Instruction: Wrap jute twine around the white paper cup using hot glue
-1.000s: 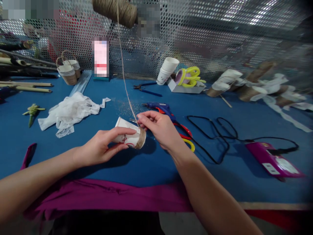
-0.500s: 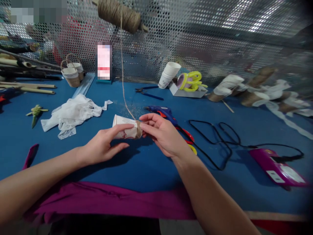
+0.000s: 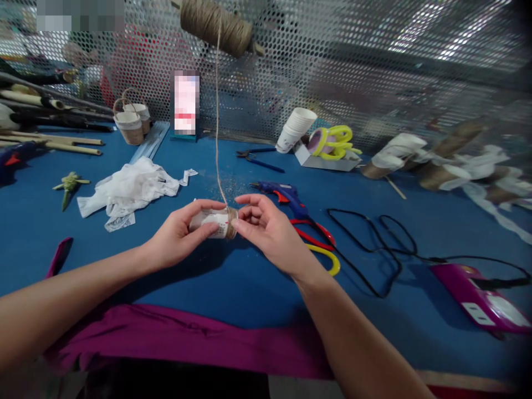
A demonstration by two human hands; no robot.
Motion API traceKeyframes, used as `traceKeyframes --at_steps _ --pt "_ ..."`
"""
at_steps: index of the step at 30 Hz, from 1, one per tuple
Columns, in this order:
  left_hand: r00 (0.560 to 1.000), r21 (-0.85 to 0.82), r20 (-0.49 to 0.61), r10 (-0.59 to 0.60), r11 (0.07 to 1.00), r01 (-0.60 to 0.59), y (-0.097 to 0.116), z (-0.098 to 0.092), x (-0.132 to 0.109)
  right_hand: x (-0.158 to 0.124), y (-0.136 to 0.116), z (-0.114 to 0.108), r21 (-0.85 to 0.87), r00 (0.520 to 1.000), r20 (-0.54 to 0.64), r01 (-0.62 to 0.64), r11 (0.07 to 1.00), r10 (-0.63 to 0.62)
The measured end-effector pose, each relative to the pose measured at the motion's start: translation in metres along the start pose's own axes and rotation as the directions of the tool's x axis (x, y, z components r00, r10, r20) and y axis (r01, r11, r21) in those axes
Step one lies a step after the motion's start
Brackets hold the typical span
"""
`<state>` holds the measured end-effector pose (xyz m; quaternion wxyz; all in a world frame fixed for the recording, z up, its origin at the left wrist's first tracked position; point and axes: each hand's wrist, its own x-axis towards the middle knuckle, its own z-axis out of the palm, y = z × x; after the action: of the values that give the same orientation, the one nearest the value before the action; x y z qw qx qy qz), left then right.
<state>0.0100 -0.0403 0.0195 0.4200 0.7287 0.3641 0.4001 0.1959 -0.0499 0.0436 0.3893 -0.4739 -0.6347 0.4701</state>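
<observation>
White and printed, a small tapered paper cup (image 3: 221, 229) lies sideways just left of the frame's centre, held over the blue tabletop (image 3: 233, 293). Its right end wears a band of brown jute twine (image 3: 231, 224). The left hand (image 3: 172, 238) is clamped around the cup's body, thumb on the near side and fingers over the top. The right hand (image 3: 276, 238) has its thumb touching the wrapped end, with the index finger held apart; whether its other fingers grip the cup, I cannot tell.

From the band, a single strand runs up to a thick brown twine spool (image 3: 214, 27) at the top of the frame. Just beyond the right hand lies a blue-and-red glue gun (image 3: 286, 195), near a red loop handle (image 3: 331, 238) and a yellow loop handle (image 3: 334, 262). Crumpled white lace (image 3: 137, 188) sits left of centre; a tilted stack of white paper cups (image 3: 295, 132) stands in the upper right half.
</observation>
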Motion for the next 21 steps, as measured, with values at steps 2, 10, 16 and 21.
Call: traceKeyframes --at_steps 2,10,16,21 --pt "1.000 0.044 -0.007 0.016 0.999 -0.015 -0.0004 0.0006 -0.0009 -0.0001 0.0001 0.0026 -0.012 1.000 -0.010 0.005 1.000 -0.005" --pt "0.995 0.162 0.016 0.102 0.981 -0.103 -0.0004 0.0020 -0.0025 -0.0015 0.0024 0.0103 -0.091 0.997 -0.076 0.018 0.996 -0.025" --pt "0.993 0.209 0.027 0.114 0.971 -0.117 0.0001 0.0017 -0.0034 -0.0009 0.0035 0.0092 -0.091 0.996 -0.078 0.028 0.995 -0.035" --pt "0.990 0.205 0.069 0.121 0.970 -0.133 -0.0001 0.0008 -0.0049 0.0037 0.0098 0.0020 -0.099 0.984 -0.171 0.028 0.995 -0.044"
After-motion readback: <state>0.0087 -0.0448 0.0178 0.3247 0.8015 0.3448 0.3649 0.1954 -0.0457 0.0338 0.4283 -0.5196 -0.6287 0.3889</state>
